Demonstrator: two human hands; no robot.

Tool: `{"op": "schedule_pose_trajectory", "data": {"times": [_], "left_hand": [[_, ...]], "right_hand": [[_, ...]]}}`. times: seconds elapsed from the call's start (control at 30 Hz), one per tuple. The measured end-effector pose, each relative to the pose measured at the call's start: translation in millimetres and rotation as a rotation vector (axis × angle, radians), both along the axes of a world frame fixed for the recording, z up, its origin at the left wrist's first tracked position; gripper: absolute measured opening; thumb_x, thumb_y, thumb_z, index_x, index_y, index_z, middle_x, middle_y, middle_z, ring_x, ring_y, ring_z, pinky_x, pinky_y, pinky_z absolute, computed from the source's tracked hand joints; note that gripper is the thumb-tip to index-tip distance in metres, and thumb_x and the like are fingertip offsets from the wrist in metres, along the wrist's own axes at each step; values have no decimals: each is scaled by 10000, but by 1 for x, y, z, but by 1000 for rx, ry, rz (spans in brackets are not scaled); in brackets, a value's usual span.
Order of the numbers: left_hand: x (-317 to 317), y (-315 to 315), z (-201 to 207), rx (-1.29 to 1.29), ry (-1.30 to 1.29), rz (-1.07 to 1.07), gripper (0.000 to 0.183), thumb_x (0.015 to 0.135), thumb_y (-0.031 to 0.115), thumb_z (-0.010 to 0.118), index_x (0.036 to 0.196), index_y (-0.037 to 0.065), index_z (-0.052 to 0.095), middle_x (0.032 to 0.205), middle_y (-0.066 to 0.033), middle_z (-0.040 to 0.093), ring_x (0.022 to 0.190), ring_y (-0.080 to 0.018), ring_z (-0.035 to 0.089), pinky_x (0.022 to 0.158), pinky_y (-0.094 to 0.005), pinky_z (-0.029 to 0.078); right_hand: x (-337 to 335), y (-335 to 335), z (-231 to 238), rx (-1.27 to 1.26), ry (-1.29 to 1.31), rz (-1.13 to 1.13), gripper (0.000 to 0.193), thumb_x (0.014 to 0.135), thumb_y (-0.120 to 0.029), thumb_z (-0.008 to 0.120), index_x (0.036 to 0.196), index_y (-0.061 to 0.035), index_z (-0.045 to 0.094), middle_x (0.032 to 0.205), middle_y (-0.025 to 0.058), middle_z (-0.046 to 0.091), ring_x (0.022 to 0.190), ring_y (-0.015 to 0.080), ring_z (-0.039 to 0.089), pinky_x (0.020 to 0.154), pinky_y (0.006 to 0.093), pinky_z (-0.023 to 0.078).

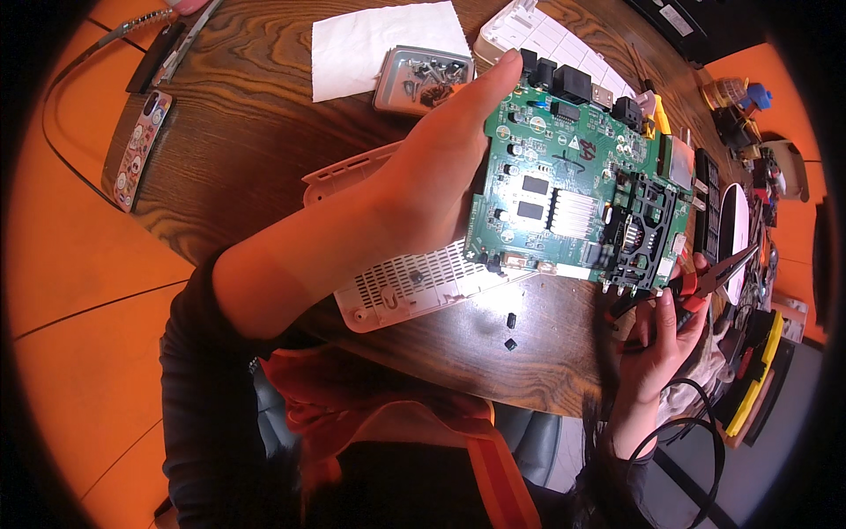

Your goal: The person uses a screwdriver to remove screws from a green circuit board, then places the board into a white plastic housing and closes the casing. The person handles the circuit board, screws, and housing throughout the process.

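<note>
My left hand [432, 189] is closed around the left edge of a green circuit board [582, 159], holding it tilted above the table. Black sockets line the board's far edge; a silver heat sink [573, 214] and a black slotted frame [643, 234] sit on its face. Close to the board's near right corner, my right hand [652, 361] grips pliers [721, 273] with red and black handles, their jaws pointing up and right. The board hides part of the pliers' handles. Beneath the board lies a white vented plastic casing [388, 295], partly covered by my left arm.
Two small black pieces [511, 321] lie on the wooden table [256, 115]. A metal tray [388, 75] of screws overlaps white paper [344, 53] at the back. Another white plastic cover [564, 35] stands behind the board. A phone [141, 150] rests far left; assorted tools crowd the right.
</note>
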State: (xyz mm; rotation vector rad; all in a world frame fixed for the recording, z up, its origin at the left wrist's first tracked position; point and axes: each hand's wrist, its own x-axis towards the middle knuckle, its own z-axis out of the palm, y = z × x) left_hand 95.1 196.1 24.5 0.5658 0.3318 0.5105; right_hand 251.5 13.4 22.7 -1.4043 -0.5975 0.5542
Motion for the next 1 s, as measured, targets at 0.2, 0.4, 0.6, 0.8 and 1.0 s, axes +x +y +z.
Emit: {"op": "schedule_pose_trajectory", "data": {"times": [0.2, 0.4, 0.6, 0.8, 1.0], "left_hand": [[-1, 1, -3, 12, -20, -24, 486, 905, 450, 378, 1187, 68, 480, 1131, -125, 562, 1009, -235, 566, 868, -405, 459], [1, 0, -2, 5, 18, 28, 476, 902, 448, 394, 1175, 70, 489, 1120, -117, 566, 991, -228, 571, 858, -397, 465], [0, 3, -4, 32, -1, 4, 473, 901, 446, 397, 1170, 69, 491, 1115, -98, 569, 978, -222, 574, 846, -389, 470], [-4, 10, -8, -55, -141, -131, 468, 853, 391, 519, 1138, 21, 497, 1060, -131, 590, 952, -221, 591, 828, -353, 479], [-5, 3, -6, 249, -21, -121, 355, 736, 91, 637, 1068, 13, 540, 960, -85, 615, 877, -164, 600, 748, -297, 490]], "right_hand": [[1, 0, -1, 3, -1, 5, 527, 801, 41, 518, 1276, -44, 305, 990, 69, 491, 489, 40, 374, 401, 153, 269], [2, -1, -1, -2, -10, 4, 523, 801, 45, 517, 1271, -47, 307, 984, 68, 493, 491, 35, 371, 398, 151, 265], [2, -1, -1, -9, -14, 15, 522, 800, 55, 510, 1268, -50, 305, 981, 69, 494, 492, 31, 363, 395, 150, 258], [1, 0, 0, -14, -15, 7, 522, 800, 52, 512, 1269, -50, 304, 984, 65, 493, 494, 29, 363, 394, 147, 259], [3, -1, 0, -23, -12, 13, 517, 803, 37, 523, 1268, -47, 315, 993, 58, 494, 500, 30, 369, 394, 146, 258]]}}
